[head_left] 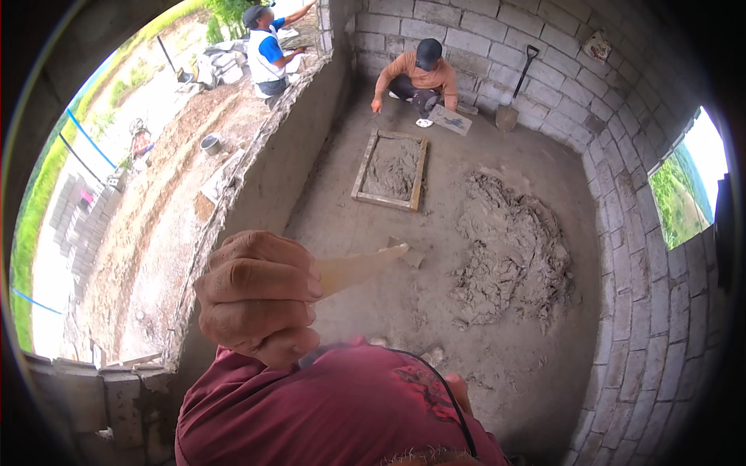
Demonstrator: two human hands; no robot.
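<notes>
My left hand (256,299) is raised close to the camera in a fist. It is shut on a pale tan wooden stick (359,266), which points right over the floor far below. My dark red shirt (334,412) fills the lower middle, with a black cord across it. Only a small skin-coloured part, perhaps my right hand (461,391), peeks past the shirt's right edge; its fingers are hidden.
Below lie a heap of wet grey mortar (509,252) and a mortar-filled wooden frame (391,169). A person in an orange shirt (417,78) crouches beyond it. A shovel (513,101) leans on the block wall. Another person (268,50) sits outside the left wall (264,179).
</notes>
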